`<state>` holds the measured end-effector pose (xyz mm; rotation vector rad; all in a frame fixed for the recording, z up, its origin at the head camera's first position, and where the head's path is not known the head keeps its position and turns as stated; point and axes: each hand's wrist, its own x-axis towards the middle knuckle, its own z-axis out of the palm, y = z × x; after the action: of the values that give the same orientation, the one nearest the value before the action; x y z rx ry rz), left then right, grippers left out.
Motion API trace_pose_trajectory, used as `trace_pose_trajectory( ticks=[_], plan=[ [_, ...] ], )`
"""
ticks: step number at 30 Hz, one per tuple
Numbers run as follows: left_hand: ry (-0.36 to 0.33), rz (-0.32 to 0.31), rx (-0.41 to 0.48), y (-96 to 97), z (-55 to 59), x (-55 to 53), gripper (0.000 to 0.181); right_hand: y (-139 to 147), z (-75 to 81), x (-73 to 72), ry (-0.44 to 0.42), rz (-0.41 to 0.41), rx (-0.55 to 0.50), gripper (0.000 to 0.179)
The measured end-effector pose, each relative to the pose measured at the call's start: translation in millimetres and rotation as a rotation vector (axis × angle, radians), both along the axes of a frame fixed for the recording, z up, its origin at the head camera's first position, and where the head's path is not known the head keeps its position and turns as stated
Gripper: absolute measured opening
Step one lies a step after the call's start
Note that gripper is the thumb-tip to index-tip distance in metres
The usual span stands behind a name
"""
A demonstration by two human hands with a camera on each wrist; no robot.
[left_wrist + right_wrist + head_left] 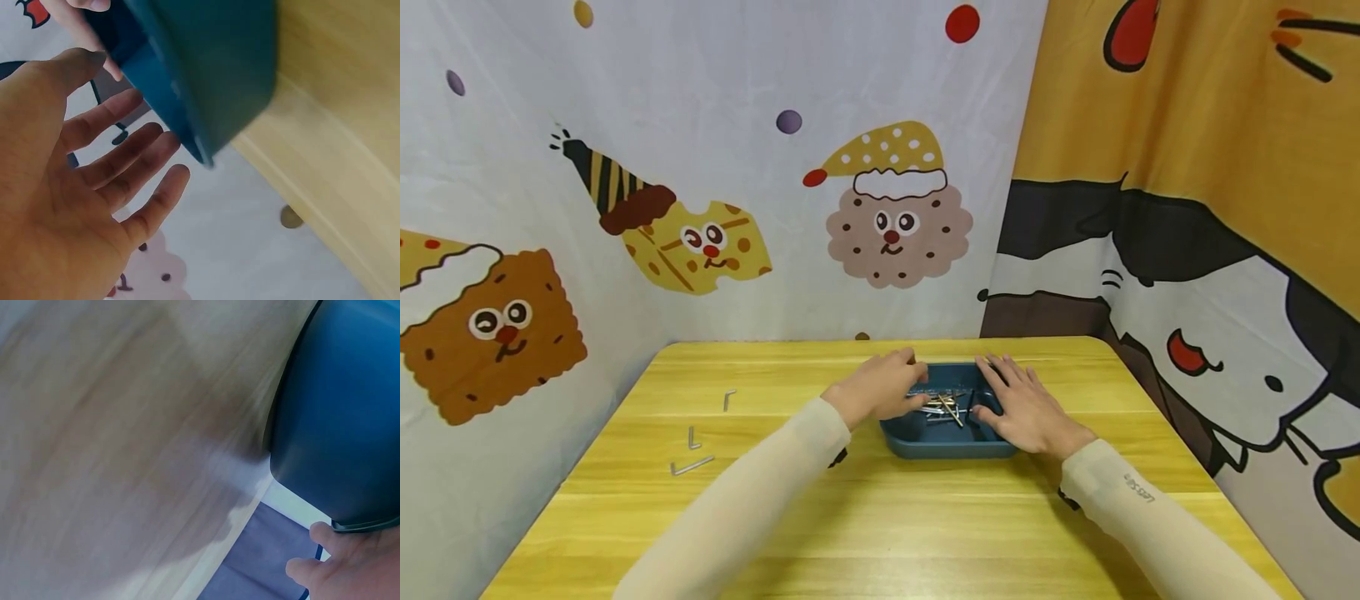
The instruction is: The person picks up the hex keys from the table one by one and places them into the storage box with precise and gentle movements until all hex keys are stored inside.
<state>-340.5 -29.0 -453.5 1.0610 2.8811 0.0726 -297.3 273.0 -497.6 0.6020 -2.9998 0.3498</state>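
A dark blue plastic bin (951, 451) sits toward the far side of the table. Inside it lie several silver and brass-coloured screws or bolts (953, 412), along with a thin black piece (972, 403) at the right. My left hand (883, 387) hovers at the bin's left rim, its fingers loosely bent and spread. Seen from the left wrist, its fingertips are right by the rim, and the palm holds nothing. My right hand (1026, 412) lies across the right rim with fingers spread and the thumb over the inside. In the right wrist view, fingertips (303, 570) show beside the rim.
Three L-shaped silver hex keys lie apart on the left of the wooden table (880, 533): one at the back (726, 402), one in the middle (691, 435), one nearer (694, 466). Behind the table hangs a printed cartoon curtain (730, 167).
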Motion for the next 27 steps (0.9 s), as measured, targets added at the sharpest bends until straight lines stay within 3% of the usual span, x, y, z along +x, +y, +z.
trace_pose_trajectory(
  ticks=[4, 5, 13, 27],
  plan=[
    [0.017, 0.014, 0.078, -21.7, -6.0, 10.6, 0.048, 0.3, 1.0, 1.5, -0.005, 0.001, 0.01, 0.089],
    [0.015, 0.029, 0.072, -24.6, 12.2, 30.2, 0.043, 0.4, 1.1, 1.8, -0.004, 0.001, 0.009, 0.089],
    [0.087, 0.055, 0.144, -59.3, 18.7, 68.0, 0.042, 0.4, -0.1, 0.7, 0.01, -0.002, 0.007, 0.089],
    [0.134, 0.213, 0.181, -129.8, -5.0, 112.7, 0.036, -0.6, -1.4, 0.3, 0.013, -0.005, 0.012, 0.088]
  ],
)
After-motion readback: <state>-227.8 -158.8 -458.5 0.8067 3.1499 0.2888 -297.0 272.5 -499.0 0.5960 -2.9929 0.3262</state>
